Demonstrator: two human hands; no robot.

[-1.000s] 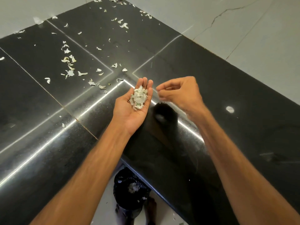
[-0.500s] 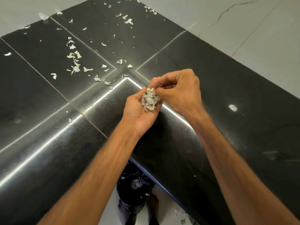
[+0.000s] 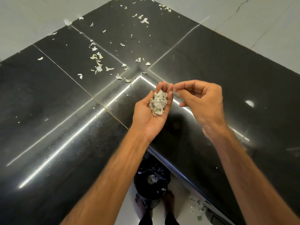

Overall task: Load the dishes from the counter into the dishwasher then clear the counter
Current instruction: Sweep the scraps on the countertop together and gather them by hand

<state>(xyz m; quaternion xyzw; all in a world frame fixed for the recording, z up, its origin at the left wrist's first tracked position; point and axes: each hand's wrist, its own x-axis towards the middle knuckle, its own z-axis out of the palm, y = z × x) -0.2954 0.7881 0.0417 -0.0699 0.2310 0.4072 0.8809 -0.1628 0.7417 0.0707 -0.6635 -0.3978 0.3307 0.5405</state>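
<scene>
My left hand (image 3: 146,118) lies palm up over the inner corner of the black counter (image 3: 219,65), and a small heap of pale peel scraps (image 3: 158,103) rests on its fingers. Just right of it hovers my right hand (image 3: 203,104), fingers loosely curled, index tip close to the left fingertips, with nothing visible in it. More loose scraps (image 3: 97,62) are scattered across the counter's far left and back. No dishes or dishwasher are in view.
Below the counter's edge, on the floor between my feet, stands a bin with a black bag (image 3: 151,181) holding some scraps. A single scrap (image 3: 250,103) lies on the counter at right. A few bits lie on the floor (image 3: 198,207). Pale walls border the counter.
Half a second ago my right hand's fingertips were down on the heap in my left palm. It has since drawn back to the right, and the heap stays in the palm.
</scene>
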